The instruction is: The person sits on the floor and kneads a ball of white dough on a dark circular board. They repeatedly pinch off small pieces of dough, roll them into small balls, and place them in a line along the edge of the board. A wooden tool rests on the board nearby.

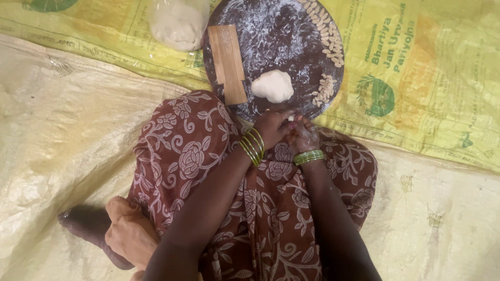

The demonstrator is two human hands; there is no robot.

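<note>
Floury dark round board sits right ahead; left hand and right hand pinch a tiny dough bit together, fingers closed. Keep pressure light, roll evenly, I'd say.

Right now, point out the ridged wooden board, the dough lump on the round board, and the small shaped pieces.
ridged wooden board (228, 62), head view, middle.
dough lump (272, 86), head view, top.
shaped pieces (326, 88), head view, lower cluster.

Maroon white-flowered cloth, green bangles, white dough, dark round board, yellow sheet
</note>
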